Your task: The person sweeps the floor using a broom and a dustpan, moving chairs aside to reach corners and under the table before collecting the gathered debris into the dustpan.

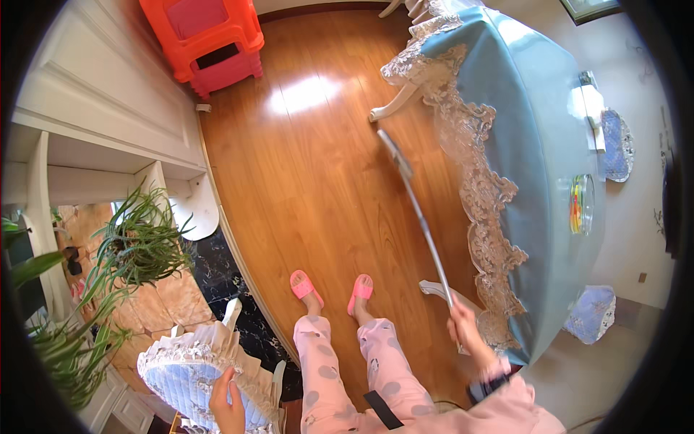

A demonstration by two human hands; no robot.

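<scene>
Apparently I clean the floor (325,202): right hand (466,327) is clamped on the long-handled tool (426,230), its lower end near a leg (390,107) of the counter (546,239); left hand (228,405) seems empty. Next stroke should avoid that leg.

No text, label, brand, number or sign can be read on the blue-covered desk (538,166) or around it; any marks on the white object (591,119) and clear container (583,205) on the desk, or on the dark wristband (488,388) near the desk, are too small to make out
</scene>
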